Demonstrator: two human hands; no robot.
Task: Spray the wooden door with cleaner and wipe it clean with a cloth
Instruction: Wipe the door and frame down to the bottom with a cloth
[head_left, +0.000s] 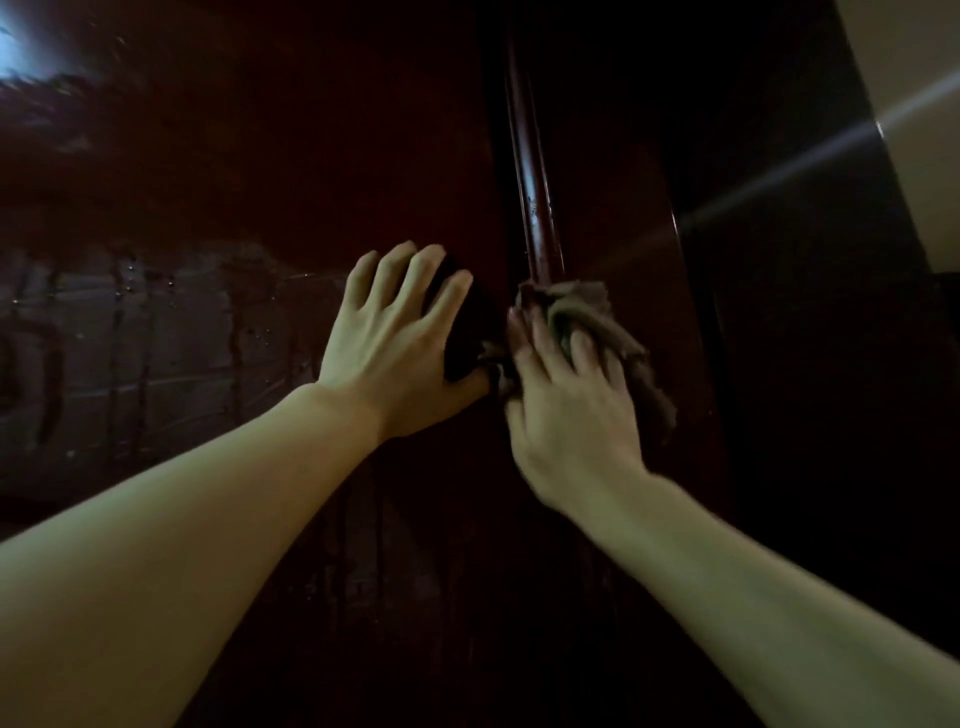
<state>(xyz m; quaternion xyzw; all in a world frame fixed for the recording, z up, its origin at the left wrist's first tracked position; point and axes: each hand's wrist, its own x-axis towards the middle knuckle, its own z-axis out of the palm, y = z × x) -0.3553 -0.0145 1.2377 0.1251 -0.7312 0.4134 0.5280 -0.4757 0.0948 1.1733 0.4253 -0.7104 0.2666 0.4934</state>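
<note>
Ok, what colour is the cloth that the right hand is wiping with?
Greyish brown, a dull taupe in this dim light. The cloth shows only in the head view, bunched under the right hand.

Dark red-brown glossy wooden door (270, 218), wet streaks left of the left hand (395, 332); crumpled grey cloth (597, 332) bunched under the right hand (571, 410) against its raised moulding

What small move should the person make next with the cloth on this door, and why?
Probably slide the right hand, which presses the bunched grey cloth at the vertical moulding, leftward across the wooden door. Drips and wet streaks show on the panel left of the spread left hand, so that patch looks unwiped.
</note>
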